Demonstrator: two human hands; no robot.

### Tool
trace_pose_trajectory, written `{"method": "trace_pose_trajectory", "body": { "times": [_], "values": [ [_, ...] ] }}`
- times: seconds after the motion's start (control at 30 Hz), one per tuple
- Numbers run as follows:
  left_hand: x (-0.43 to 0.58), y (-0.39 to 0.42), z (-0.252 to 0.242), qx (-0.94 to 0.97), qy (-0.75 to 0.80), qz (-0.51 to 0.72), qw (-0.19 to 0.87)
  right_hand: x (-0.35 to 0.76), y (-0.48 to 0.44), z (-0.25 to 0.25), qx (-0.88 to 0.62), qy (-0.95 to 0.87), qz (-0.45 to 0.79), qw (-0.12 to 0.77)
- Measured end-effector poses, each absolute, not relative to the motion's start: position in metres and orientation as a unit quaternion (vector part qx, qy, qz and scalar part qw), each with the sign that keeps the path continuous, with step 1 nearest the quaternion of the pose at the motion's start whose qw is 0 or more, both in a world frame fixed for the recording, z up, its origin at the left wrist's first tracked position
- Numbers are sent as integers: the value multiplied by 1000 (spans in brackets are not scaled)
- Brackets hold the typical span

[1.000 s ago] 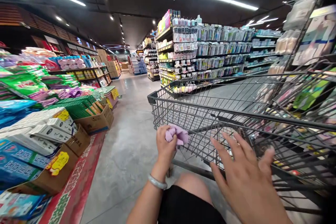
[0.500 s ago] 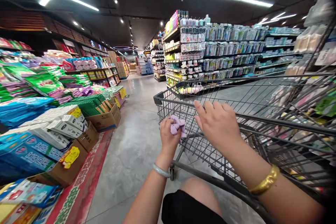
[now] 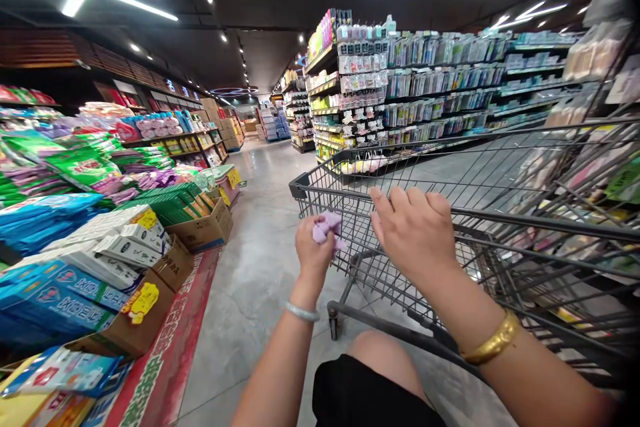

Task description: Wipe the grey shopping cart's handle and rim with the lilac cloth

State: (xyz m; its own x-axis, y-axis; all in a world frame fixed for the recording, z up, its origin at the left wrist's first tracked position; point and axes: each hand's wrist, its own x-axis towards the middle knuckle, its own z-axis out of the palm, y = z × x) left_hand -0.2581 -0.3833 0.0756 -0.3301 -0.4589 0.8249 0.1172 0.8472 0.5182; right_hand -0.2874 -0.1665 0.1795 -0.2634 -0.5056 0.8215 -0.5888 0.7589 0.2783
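Note:
My left hand is closed around a crumpled lilac cloth and holds it against the wire side of a dark metal shopping cart. My right hand rests on the cart's top rail just to the right, its fingers curled over the bar. A pale bangle sits on my left wrist and a gold bangle on my right. The cart's basket looks empty from here.
A low display of packaged goods in cardboard boxes lines the left, with a red floor strip along it. Tall shelves of hanging goods stand ahead on the right. A grey aisle floor runs forward between them.
My right hand moved from hovering spread low beside the cart up onto its top rail. My left hand with the cloth shifted slightly up along the cart's side.

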Motion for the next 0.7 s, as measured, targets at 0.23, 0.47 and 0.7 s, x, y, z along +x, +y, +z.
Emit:
{"method": "trace_pose_trajectory", "body": {
  "times": [0.23, 0.47, 0.7],
  "values": [
    [-234, -372, 39, 96, -790, -267, 543, -286, -165, 179, 341, -793, 31, 503],
    [-266, -407, 103, 135, -729, -237, 628, -286, -165, 180, 337, -801, 34, 494],
    [-238, -372, 49, 44, -779, -204, 591, -285, -165, 179, 335, -796, 43, 502]
  ]
}}
